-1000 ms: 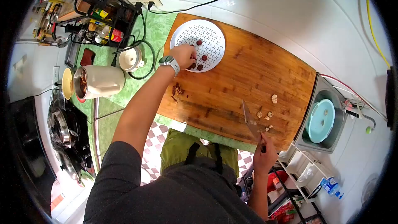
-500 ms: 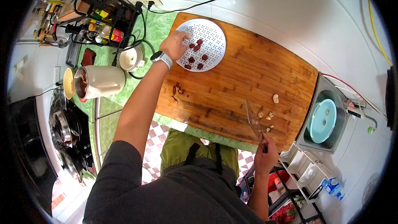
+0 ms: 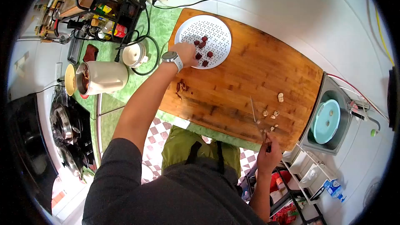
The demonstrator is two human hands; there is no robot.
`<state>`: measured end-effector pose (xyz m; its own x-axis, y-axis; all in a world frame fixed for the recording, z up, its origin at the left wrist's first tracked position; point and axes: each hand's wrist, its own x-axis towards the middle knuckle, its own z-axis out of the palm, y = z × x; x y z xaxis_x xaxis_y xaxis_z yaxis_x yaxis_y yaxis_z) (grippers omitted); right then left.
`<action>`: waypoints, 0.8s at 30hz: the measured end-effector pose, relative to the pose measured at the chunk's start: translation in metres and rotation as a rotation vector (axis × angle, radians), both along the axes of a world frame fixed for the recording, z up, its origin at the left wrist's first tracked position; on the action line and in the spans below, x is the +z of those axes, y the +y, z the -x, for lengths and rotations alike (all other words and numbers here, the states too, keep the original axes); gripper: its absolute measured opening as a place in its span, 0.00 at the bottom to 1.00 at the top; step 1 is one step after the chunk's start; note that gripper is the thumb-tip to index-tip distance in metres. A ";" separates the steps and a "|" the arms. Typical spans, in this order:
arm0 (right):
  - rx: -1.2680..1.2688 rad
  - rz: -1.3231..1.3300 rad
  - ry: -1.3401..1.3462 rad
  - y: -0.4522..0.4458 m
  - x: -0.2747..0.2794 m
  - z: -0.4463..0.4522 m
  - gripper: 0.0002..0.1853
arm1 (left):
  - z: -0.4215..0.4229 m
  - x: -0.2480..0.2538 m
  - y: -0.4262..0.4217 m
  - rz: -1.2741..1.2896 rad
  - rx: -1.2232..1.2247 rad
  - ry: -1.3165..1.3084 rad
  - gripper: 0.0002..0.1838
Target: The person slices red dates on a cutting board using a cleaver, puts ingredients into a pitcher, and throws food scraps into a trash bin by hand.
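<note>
A white perforated plate (image 3: 221,27) lies on the wooden cutting board (image 3: 246,58), with several dark red dried fruits, like jujubes (image 3: 209,53), on it. Over the plate's near left rim, my left hand (image 3: 186,54) is curled with fingers down; whatever is between the fingertips is hidden. My right hand (image 3: 269,154) grips a kitchen knife (image 3: 253,110) by its handle at the board's near right edge, the blade seen nearly edge-on. Garlic cloves (image 3: 276,113) lie beside the blade, with another garlic piece (image 3: 280,97) farther off. Brown dried pieces (image 3: 181,86) sit at the board's left.
Left of the board are a cream electric pot (image 3: 108,77), its lid (image 3: 134,55), black cords and a condiment rack (image 3: 121,16). A sink (image 3: 306,141) holding a light blue basin (image 3: 326,121) adjoins the right side. A stove (image 3: 85,137) stands far left.
My left hand has moved from the plate's upper left to its lower left rim, covering where a jujube lay. The knife blade has turned more edge-on in my right hand.
</note>
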<state>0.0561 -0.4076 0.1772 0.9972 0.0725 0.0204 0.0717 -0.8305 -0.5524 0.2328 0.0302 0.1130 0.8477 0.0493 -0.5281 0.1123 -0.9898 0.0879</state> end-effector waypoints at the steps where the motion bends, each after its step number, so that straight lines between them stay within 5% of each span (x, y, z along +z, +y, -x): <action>1: -0.008 -0.030 -0.017 0.000 -0.002 0.000 0.13 | 0.002 0.002 -0.001 -0.019 0.012 -0.058 0.16; 7: -0.060 -0.053 0.034 -0.004 -0.009 0.005 0.11 | 0.029 0.039 -0.015 0.216 0.148 -0.245 0.15; 9: -0.086 -0.064 0.062 -0.001 -0.012 0.007 0.11 | 0.055 0.036 -0.031 0.674 0.328 -0.342 0.13; 15: -0.136 -0.105 0.312 0.014 -0.015 0.004 0.10 | 0.136 -0.032 -0.086 0.468 -0.118 -0.491 0.06; 21: -0.159 -0.307 0.465 0.045 -0.040 0.003 0.12 | 0.168 -0.070 -0.093 0.608 0.008 -0.722 0.09; 24: -0.044 -0.170 0.430 0.055 -0.043 0.001 0.12 | 0.176 -0.078 -0.090 0.632 0.012 -0.800 0.11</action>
<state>0.0552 -0.3521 0.1346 0.9199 0.0612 -0.3875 -0.2271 -0.7223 -0.6532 0.0565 -0.0600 0.0349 0.9648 -0.0310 0.2612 -0.1989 -0.7356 0.6476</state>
